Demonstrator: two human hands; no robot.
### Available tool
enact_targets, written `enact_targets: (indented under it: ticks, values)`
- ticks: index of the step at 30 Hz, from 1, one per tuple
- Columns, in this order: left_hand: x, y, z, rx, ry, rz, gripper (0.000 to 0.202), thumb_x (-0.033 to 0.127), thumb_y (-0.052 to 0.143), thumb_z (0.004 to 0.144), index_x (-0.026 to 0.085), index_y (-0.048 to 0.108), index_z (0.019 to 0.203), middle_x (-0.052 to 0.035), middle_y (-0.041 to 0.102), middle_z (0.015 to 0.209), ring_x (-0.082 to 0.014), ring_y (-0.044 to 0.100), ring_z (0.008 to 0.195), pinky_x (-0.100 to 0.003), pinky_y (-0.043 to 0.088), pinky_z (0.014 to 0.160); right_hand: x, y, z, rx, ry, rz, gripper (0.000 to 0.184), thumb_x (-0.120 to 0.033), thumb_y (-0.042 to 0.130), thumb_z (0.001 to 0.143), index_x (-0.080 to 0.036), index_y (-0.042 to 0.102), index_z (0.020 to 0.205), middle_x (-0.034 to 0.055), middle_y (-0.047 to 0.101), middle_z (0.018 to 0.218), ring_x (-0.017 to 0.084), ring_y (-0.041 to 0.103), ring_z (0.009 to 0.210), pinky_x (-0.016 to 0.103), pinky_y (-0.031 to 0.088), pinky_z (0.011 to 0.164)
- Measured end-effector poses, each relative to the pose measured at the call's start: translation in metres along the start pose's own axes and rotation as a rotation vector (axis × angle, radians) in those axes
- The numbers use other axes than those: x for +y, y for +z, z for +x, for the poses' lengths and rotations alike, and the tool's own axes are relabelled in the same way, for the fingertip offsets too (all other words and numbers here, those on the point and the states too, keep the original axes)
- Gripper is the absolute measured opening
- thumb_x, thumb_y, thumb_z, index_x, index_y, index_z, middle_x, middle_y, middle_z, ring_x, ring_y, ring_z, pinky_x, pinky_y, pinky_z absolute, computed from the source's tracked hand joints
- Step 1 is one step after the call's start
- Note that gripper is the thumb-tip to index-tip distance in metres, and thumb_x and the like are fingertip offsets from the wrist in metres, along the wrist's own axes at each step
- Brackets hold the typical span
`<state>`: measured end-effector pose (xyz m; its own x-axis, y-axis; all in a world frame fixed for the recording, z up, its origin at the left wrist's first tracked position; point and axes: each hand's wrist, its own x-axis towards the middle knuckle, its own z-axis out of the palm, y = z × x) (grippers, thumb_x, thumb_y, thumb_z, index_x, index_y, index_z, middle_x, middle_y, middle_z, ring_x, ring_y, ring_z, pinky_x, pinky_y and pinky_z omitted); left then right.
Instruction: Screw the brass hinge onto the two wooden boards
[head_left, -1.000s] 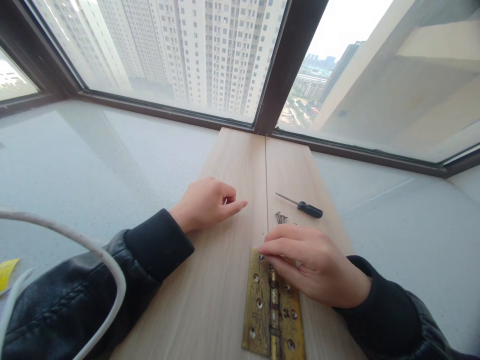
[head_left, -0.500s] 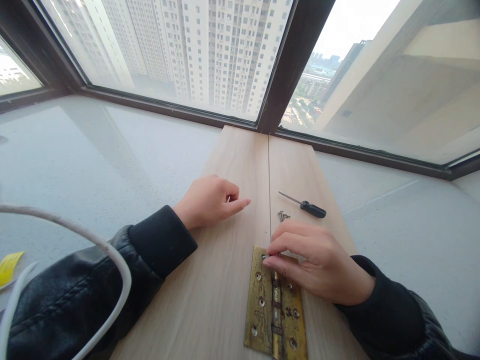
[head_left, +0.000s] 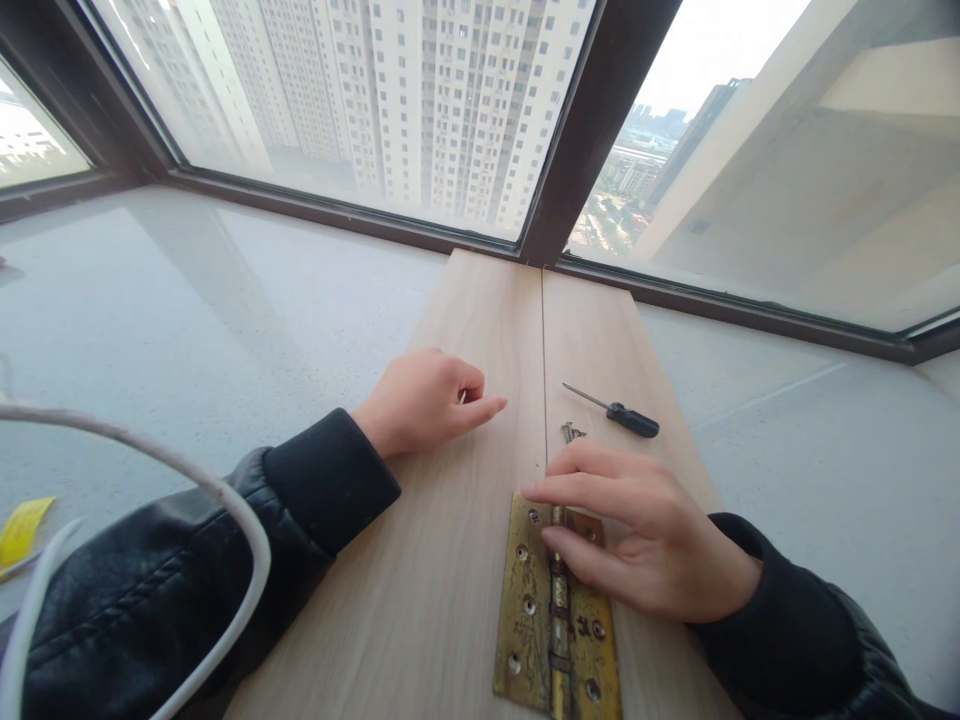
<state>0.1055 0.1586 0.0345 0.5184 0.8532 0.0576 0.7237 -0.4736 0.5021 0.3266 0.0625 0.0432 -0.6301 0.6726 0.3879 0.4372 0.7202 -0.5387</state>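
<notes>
From the head view, a brass hinge (head_left: 556,610) is being pressed flat across the seam of two wooden boards (head_left: 465,560) by the right hand (head_left: 645,540), its fingers loosely extended, gripping nothing. The left hand (head_left: 427,400) is being rested half-curled on the left board. Screws (head_left: 571,432) and a screwdriver (head_left: 616,412) are lying just beyond. No writing is legible.

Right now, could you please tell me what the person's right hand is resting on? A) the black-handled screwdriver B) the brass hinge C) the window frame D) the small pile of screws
B: the right hand lies with its fingers across the top of the brass hinge, while the screwdriver and the screws lie untouched farther up the board.
</notes>
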Motion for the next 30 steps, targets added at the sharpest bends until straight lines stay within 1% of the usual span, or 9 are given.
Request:
enact_targets:
  ticks: [2, 5, 8, 12, 17, 20, 25, 27, 30]
  values:
    - [0.0005, 0.0003, 0.0, -0.001, 0.002, -0.001, 0.047, 0.051, 0.054, 0.086, 0.017, 0.046, 0.055, 0.0041, 0.04, 0.05, -0.0105, 0.032, 0.053, -0.031, 0.024, 0.056, -0.0005, 0.0002, 0.0014, -0.032, -0.018, -0.005, 0.021, -0.015, 0.066, 0.089, -0.012, 0.073, 0.108, 0.0079, 0.065, 0.091, 0.014, 0.059, 0.076, 0.027, 0.051, 0.065]
    - [0.0004, 0.0003, 0.0002, 0.001, 0.004, 0.001, 0.047, 0.052, 0.054, 0.086, 0.018, 0.046, 0.055, 0.0041, 0.04, 0.05, -0.0106, 0.032, 0.053, -0.031, 0.024, 0.056, 0.0001, 0.0007, 0.0026, -0.062, -0.027, -0.039, 0.015, -0.015, 0.064, 0.092, -0.015, 0.075, 0.101, 0.0065, 0.063, 0.088, 0.014, 0.057, 0.075, 0.028, 0.049, 0.064]
    - [-0.0004, -0.0001, 0.0005, 0.007, 0.007, 0.009, 0.048, 0.053, 0.053, 0.086, 0.018, 0.045, 0.055, 0.0041, 0.04, 0.05, -0.0105, 0.032, 0.052, -0.031, 0.023, 0.056, 0.0017, 0.0015, 0.0014, -0.027, -0.014, -0.051, 0.015, -0.011, 0.06, 0.093, -0.013, 0.074, 0.098, 0.0071, 0.064, 0.087, 0.015, 0.057, 0.076, 0.029, 0.049, 0.065]
    - [-0.0002, -0.0006, 0.0008, 0.004, 0.007, 0.014, 0.048, 0.052, 0.053, 0.086, 0.018, 0.045, 0.054, 0.0039, 0.039, 0.049, -0.0105, 0.032, 0.052, -0.03, 0.023, 0.055, 0.0029, 0.0022, -0.0007, -0.004, -0.002, -0.011, 0.019, -0.008, 0.058, 0.092, -0.011, 0.072, 0.105, 0.0085, 0.067, 0.09, 0.015, 0.06, 0.079, 0.029, 0.052, 0.069]
    - [0.0016, -0.0003, 0.0003, 0.005, 0.007, 0.006, 0.047, 0.052, 0.054, 0.086, 0.018, 0.045, 0.054, 0.0041, 0.039, 0.05, -0.0105, 0.031, 0.052, -0.03, 0.023, 0.056, 0.0012, 0.0024, 0.0002, 0.021, 0.005, 0.037, 0.015, -0.004, 0.06, 0.086, -0.011, 0.071, 0.094, 0.0065, 0.068, 0.085, 0.014, 0.06, 0.076, 0.027, 0.051, 0.067]
    - [0.0011, 0.0, 0.0, 0.001, 0.006, 0.006, 0.048, 0.052, 0.054, 0.086, 0.018, 0.044, 0.054, 0.0042, 0.038, 0.05, -0.0105, 0.031, 0.052, -0.031, 0.023, 0.056, 0.0016, 0.002, 0.0001, 0.009, -0.006, 0.048, 0.016, -0.003, 0.06, 0.086, -0.012, 0.07, 0.094, 0.0058, 0.068, 0.085, 0.013, 0.06, 0.076, 0.026, 0.051, 0.068]
    - [-0.0004, -0.0002, -0.0001, 0.006, 0.018, 0.005, 0.048, 0.052, 0.054, 0.086, 0.018, 0.044, 0.055, 0.0041, 0.038, 0.049, -0.0104, 0.031, 0.052, -0.03, 0.023, 0.056, 0.0041, -0.0002, -0.0019, -0.009, 0.015, -0.018, 0.003, -0.016, 0.068, 0.09, -0.013, 0.07, 0.088, 0.0054, 0.065, 0.082, 0.014, 0.058, 0.074, 0.028, 0.049, 0.065]
    - [-0.0005, -0.0006, -0.0002, 0.007, 0.019, 0.004, 0.047, 0.051, 0.054, 0.086, 0.017, 0.044, 0.054, 0.0041, 0.038, 0.049, -0.0103, 0.031, 0.052, -0.03, 0.023, 0.056, 0.0039, -0.001, -0.0022, -0.002, 0.014, -0.031, 0.01, -0.02, 0.071, 0.089, -0.012, 0.071, 0.095, 0.0067, 0.066, 0.086, 0.015, 0.059, 0.075, 0.028, 0.051, 0.066]
    - [-0.0001, -0.001, -0.0002, 0.007, 0.013, 0.004, 0.047, 0.051, 0.054, 0.086, 0.017, 0.043, 0.054, 0.004, 0.038, 0.049, -0.0103, 0.031, 0.052, -0.03, 0.023, 0.056, 0.0032, -0.0014, -0.0019, 0.008, -0.002, -0.009, 0.016, -0.015, 0.067, 0.089, -0.012, 0.072, 0.104, 0.0075, 0.065, 0.09, 0.015, 0.06, 0.077, 0.028, 0.052, 0.066]
